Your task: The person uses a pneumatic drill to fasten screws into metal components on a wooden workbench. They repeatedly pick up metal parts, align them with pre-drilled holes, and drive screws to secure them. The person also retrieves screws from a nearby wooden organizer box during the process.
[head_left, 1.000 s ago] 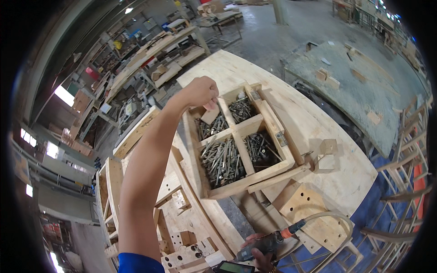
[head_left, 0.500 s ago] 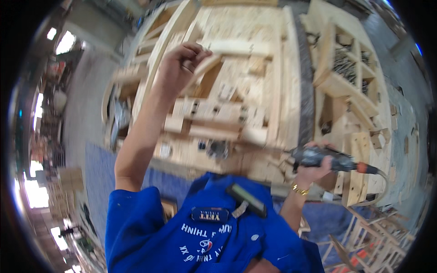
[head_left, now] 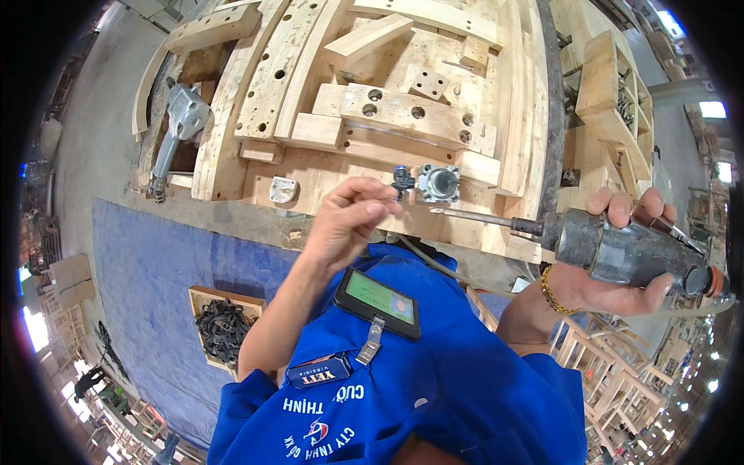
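My right hand (head_left: 620, 271) is wrapped round the dark body of an air screwdriver (head_left: 632, 252), whose hose trails off to the right. Its long bit (head_left: 480, 218) points left across the bench's near edge. Close to the bit's tip, my left hand (head_left: 353, 221) has thumb and fingers pinched together; what they hold, if anything, I cannot make out. Just beyond those fingertips a small air cylinder (head_left: 443, 184) with a black-and-blue hose fitting (head_left: 401, 180) sits on the wooden bench. Behind it lies a wooden block (head_left: 418, 113) with several dark holes.
A grey air tool (head_left: 184, 116) rests at the left. Wooden rails (head_left: 283, 74) frame the jig, with a loose wooden piece (head_left: 368, 40) inside. At right stands a compartment box (head_left: 612, 85) of screws. A box of black parts (head_left: 227, 325) is on the blue floor sheet (head_left: 155, 310).
My left hand has come down from over the jig's far left to the near edge, beside the bit's tip. The screwdriver is still in my right hand, now closer to me. The view has shifted.
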The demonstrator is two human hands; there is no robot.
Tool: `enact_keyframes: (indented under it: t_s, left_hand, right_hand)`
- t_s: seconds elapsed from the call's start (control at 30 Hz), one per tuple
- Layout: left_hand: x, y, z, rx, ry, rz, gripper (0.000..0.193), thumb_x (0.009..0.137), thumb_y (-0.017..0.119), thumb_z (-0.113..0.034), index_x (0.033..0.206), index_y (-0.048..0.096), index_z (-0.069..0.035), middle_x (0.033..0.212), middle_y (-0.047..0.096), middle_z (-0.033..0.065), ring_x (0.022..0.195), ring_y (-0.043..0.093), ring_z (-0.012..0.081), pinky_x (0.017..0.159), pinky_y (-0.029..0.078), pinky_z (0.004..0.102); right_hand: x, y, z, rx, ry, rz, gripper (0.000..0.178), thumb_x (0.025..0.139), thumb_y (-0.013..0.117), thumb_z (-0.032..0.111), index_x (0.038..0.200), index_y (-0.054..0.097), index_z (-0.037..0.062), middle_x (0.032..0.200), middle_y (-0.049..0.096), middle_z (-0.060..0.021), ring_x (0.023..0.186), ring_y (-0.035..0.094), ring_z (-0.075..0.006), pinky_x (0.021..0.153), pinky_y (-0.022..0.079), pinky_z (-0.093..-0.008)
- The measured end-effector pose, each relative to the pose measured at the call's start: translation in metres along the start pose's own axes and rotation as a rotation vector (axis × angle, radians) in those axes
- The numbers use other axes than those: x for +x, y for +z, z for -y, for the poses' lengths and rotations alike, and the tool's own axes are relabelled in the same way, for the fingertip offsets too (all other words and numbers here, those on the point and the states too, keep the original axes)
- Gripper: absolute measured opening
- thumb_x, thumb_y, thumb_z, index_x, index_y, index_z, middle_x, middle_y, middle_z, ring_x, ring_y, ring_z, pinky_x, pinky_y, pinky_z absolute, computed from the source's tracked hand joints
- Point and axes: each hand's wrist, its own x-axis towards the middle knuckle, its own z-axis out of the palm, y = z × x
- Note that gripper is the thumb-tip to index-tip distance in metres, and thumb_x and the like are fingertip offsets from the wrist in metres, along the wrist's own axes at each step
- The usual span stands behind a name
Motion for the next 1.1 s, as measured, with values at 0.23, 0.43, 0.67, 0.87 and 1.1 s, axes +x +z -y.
enact_keyframes:
  t_s: [0.23,0.43,0.67,0.87,1.1]
  left_hand:
    - [-0.013,-0.019,-0.015,-0.149,-0.024,0.097,0.018,0.078,0.068,0.004,0.093,0.062,-0.004,0.095,0.065,0.0123,0.085,0.067,0.0219,0.071,0.059,0.0226]
    - [-0.009,-0.027,-0.025,-0.161,-0.059,0.093,0.018,0.078,0.068,0.005,0.091,0.062,-0.005,0.092,0.065,0.0121,0.083,0.067,0.0210,0.074,0.060,0.0266]
    - [0.018,-0.026,-0.022,-0.147,-0.053,0.098,0.016,0.078,0.068,0.005,0.091,0.062,-0.004,0.091,0.067,0.0126,0.079,0.069,0.0233,0.076,0.060,0.0322]
    - [0.066,-0.010,-0.023,-0.253,0.024,0.290,0.018,0.079,0.066,0.008,0.093,0.063,-0.003,0.093,0.068,0.0138,0.089,0.068,0.0261,0.079,0.059,0.0364]
    - [0.131,0.008,-0.027,-0.230,0.331,0.416,0.022,0.077,0.067,0.009,0.095,0.064,-0.002,0.097,0.067,0.0124,0.090,0.066,0.0240,0.076,0.060,0.0357]
  right_hand:
    - [0.000,0.057,-0.033,0.003,0.040,0.226,0.072,0.086,0.054,0.047,0.138,0.031,0.0029,0.129,0.047,-0.0160,0.095,0.058,-0.0318,0.079,0.048,-0.0464]
    - [-0.004,0.071,-0.047,-0.023,0.039,0.173,0.073,0.085,0.056,0.048,0.137,0.032,0.0026,0.127,0.048,-0.0166,0.093,0.059,-0.0325,0.076,0.049,-0.0463]
    - [0.006,0.068,-0.061,-0.065,-0.018,0.082,0.075,0.083,0.058,0.051,0.134,0.034,0.0005,0.124,0.048,-0.0178,0.084,0.061,-0.0324,0.071,0.051,-0.0463]
    - [0.053,0.065,-0.052,-0.166,0.042,0.344,0.073,0.079,0.061,0.048,0.131,0.039,0.0010,0.118,0.044,-0.0113,0.090,0.052,-0.0250,0.078,0.041,-0.0422]
    - [0.103,0.075,-0.069,-0.169,0.025,0.309,0.063,0.084,0.059,0.037,0.131,0.037,0.0018,0.124,0.046,-0.0150,0.097,0.055,-0.0283,0.081,0.048,-0.0374]
